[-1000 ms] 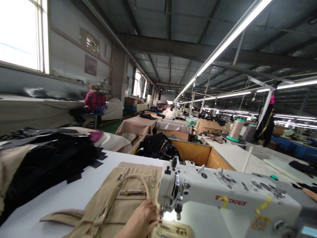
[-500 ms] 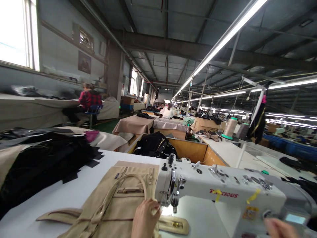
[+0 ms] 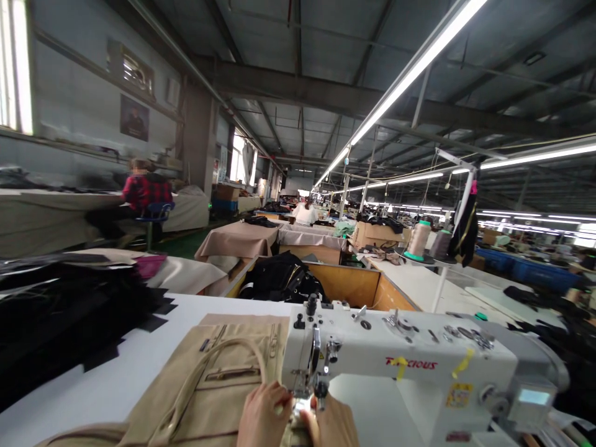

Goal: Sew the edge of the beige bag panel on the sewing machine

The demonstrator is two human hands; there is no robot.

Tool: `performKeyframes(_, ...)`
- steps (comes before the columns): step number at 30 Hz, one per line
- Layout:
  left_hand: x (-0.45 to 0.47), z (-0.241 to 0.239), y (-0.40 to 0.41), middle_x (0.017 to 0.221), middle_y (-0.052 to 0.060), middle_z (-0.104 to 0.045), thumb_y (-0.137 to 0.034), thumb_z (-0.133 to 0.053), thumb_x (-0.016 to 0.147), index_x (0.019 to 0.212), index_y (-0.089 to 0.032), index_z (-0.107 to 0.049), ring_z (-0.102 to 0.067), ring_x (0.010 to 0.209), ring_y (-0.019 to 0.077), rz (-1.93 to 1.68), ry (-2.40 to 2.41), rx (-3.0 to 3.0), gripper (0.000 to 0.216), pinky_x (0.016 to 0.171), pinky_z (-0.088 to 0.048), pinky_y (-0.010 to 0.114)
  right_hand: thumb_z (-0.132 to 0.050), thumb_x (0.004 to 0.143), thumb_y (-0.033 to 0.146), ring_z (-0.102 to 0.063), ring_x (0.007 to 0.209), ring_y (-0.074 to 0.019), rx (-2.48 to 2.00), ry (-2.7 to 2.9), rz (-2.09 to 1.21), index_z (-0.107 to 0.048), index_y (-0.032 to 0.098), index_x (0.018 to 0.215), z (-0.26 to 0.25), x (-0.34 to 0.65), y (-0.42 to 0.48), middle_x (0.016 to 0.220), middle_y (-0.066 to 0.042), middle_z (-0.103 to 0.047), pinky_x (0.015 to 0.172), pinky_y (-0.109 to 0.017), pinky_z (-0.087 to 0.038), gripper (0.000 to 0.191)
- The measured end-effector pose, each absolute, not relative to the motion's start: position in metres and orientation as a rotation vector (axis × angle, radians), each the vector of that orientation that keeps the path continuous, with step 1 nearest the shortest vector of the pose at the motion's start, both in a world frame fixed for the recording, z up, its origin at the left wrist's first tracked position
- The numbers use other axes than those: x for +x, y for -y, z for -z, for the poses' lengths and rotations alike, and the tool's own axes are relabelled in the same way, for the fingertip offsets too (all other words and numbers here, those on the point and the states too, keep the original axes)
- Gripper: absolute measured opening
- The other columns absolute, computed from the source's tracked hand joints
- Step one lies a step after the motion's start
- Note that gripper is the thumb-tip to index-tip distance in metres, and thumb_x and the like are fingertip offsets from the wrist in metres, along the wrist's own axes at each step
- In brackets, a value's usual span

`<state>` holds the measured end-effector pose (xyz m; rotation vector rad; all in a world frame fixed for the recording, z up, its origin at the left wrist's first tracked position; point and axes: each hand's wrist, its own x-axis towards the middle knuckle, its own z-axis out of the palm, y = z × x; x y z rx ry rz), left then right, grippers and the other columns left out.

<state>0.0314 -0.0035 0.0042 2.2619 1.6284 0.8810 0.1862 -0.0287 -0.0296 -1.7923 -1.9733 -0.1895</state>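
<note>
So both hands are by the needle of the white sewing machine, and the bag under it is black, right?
Not quite. The bag is tan, not black; the black stuff is the fabric pile off to the left. The head view shows it. The rest holds: the left hand and right hand are both by the needle of the white sewing machine.

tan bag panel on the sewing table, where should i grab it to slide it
Likely the arched handle on the tan bag panel, from the left: it loops clear of the flat fabric, while both hands and the sewing machine crowd the right edge.
</note>
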Motion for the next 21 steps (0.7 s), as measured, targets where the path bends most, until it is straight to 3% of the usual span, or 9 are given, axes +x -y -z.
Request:
performKeyframes(8,0.026,-0.001,-0.004,0.076,0.004,-0.068,-0.012,-0.055,0.084,0.069,-0.018,-0.068,-0.066,0.080,0.0219,-0.956,-1.555,2.243,0.021,0.077,-0.047,0.032,-0.059,0.084,0.021,-0.071,0.085,-0.0305,-1.827,2.016,0.115,-0.067,0.019,0.097,0.018,0.179,0.031,0.089,-0.006,-0.072,0.073,-0.046,-0.061,0.015)
performKeyframes(14,0.023,0.017,-0.010,0.066,0.005,-0.063,-0.033,-0.043,0.083,0.061,-0.019,-0.061,-0.063,0.071,0.0236,-1.213,-1.390,2.225,0.032,0.072,-0.045,0.035,-0.059,0.081,0.021,-0.071,0.075,-0.0275,-1.712,1.980,0.188,-0.065,0.021,0.091,0.018,0.182,0.034,0.082,-0.002,-0.071,0.061,-0.037,-0.053,0.012)
performKeyframes(21,0.012,0.031,-0.008,0.074,0.002,-0.060,-0.023,-0.044,0.087,0.068,-0.019,-0.054,-0.057,0.074,0.0205,-1.124,-1.223,2.455,0.022,0.068,-0.040,0.031,-0.062,0.069,0.017,-0.062,0.065,-0.0176,-1.624,1.827,0.073,-0.054,0.024,0.087,0.028,0.207,0.058,0.083,0.003,-0.059,0.060,-0.028,-0.042,0.021)
